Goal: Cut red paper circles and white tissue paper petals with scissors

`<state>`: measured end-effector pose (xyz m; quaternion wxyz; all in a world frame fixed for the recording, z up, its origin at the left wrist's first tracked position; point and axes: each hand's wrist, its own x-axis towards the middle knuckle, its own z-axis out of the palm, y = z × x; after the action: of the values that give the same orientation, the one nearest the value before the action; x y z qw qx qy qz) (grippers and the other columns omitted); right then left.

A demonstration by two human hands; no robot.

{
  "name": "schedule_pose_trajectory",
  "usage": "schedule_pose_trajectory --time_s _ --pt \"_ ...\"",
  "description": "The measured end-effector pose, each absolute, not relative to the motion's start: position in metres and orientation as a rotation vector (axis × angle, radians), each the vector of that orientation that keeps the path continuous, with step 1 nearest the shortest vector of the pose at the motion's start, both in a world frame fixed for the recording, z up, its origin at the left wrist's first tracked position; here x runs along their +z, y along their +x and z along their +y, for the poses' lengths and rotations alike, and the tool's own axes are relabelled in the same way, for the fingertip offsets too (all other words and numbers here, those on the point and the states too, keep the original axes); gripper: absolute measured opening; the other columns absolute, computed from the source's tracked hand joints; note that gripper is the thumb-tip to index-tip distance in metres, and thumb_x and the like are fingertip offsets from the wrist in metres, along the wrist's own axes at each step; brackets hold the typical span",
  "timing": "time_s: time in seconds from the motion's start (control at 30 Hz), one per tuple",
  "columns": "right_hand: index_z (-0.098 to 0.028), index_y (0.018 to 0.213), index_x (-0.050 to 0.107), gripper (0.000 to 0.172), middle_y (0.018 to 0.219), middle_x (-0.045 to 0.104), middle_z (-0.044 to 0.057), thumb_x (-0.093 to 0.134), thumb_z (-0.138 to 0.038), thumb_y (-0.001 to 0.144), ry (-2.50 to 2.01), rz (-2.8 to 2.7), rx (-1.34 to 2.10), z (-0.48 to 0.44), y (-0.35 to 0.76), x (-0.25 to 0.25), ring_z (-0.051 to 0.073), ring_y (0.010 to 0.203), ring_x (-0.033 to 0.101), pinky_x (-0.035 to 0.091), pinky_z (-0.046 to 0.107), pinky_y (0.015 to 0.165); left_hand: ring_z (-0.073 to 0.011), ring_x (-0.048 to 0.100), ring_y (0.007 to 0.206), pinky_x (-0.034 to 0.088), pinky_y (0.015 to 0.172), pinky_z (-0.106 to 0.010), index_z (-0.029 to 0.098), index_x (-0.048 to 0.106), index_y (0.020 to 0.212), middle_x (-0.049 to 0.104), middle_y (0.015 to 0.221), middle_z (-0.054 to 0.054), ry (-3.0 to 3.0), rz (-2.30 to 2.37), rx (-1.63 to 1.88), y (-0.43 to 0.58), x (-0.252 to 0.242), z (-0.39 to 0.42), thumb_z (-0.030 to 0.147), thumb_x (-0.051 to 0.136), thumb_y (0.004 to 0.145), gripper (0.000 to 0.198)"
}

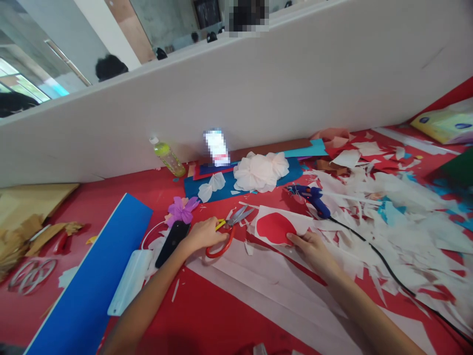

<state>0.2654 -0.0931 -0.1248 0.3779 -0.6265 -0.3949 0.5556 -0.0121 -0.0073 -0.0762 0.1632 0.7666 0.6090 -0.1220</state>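
Left hand: the left hand (201,235) is closed around the red handle of the scissors (229,231). The blades are a little apart and point toward the right hand, low over the table.
Right hand: the right hand (314,249) lies on the near edge of the white sheet (306,223), with the fingertips at the red round patch (275,228) on it. I cannot tell if it pinches the sheet or only presses it down.
Where the sheet is: in the middle of the red table (207,315), just right of the scissor tips and on top of longer white strips.
Close behind the sheet: a blue glue gun (312,197) lies just beyond it. Its black cord (388,266) runs away to the right, past the right forearm.
Right side: a thick layer of white paper scraps (406,222) covers the table there.
Beside the left hand: a purple paper flower (181,209) and a black oblong object (172,241) are just left of it. Next to them is a pale flat case (131,281) with a white cable.
Far left: a long blue board (92,276) lies diagonally.
Back row: a big white paper flower (260,171) rests on blue card, and a green bottle (168,158) leans against the white partition (236,98).
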Motion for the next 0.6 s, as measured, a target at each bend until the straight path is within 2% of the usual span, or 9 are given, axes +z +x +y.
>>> schedule_pose_trajectory --time_s 0.13,0.3,0.37,0.47,0.6 --pt "-0.022 0.046 0.038 0.047 0.039 0.029 -0.006 0.057 -0.061 0.064 -1.587 -0.996 1.436 -0.094 0.266 -0.131 0.007 0.038 0.02 0.013 0.026 0.04 -0.0225 0.061 0.082 0.043 0.064 -0.027 0.017 0.054 0.092 0.064 0.091 -0.006 1.98 1.583 -0.152 -0.024 -0.072 -0.007 0.049 0.055 0.071 0.038" --pt "-0.022 0.047 0.038 0.048 0.039 0.03 -0.007 0.06 -0.061 0.063 -1.567 -0.94 1.47 -0.095 0.267 -0.138 0.007 0.039 0.02 0.012 0.026 0.042 -0.017 0.059 0.077 0.044 0.065 -0.025 0.017 0.054 0.094 0.064 0.087 -0.001 1.946 1.384 0.15 -0.021 -0.071 -0.018 0.024 0.056 0.069 0.027" --pt "-0.021 0.047 0.038 0.048 0.04 0.029 -0.007 0.06 -0.061 0.064 -1.556 -0.946 1.475 -0.095 0.268 -0.138 0.007 0.039 0.019 0.011 0.025 0.042 -0.0184 0.06 0.082 0.045 0.069 -0.026 0.017 0.056 0.096 0.065 0.091 -0.003 2.016 1.35 0.169 -0.016 -0.067 -0.022 0.019 0.054 0.069 0.027" --pt "-0.022 0.048 0.038 0.048 0.04 0.027 -0.008 0.06 -0.061 0.064 -1.546 -0.95 1.47 -0.095 0.269 -0.135 0.007 0.039 0.019 0.011 0.025 0.042 -0.0232 0.06 0.096 0.045 0.08 -0.031 0.017 0.057 0.106 0.064 0.106 -0.008 2.142 1.354 0.057 -0.009 -0.058 -0.026 0.016 0.05 0.074 0.032" --pt "-0.022 0.048 0.04 0.046 0.041 0.03 -0.006 0.059 -0.061 0.064 -1.532 -0.956 1.44 -0.096 0.266 -0.128 0.008 0.039 0.022 0.015 0.026 0.04 -0.027 0.052 0.113 0.041 0.091 -0.038 0.02 0.045 0.126 0.053 0.128 -0.01 2.224 1.304 -0.076 -0.002 -0.048 -0.031 0.018 0.047 0.08 0.046"
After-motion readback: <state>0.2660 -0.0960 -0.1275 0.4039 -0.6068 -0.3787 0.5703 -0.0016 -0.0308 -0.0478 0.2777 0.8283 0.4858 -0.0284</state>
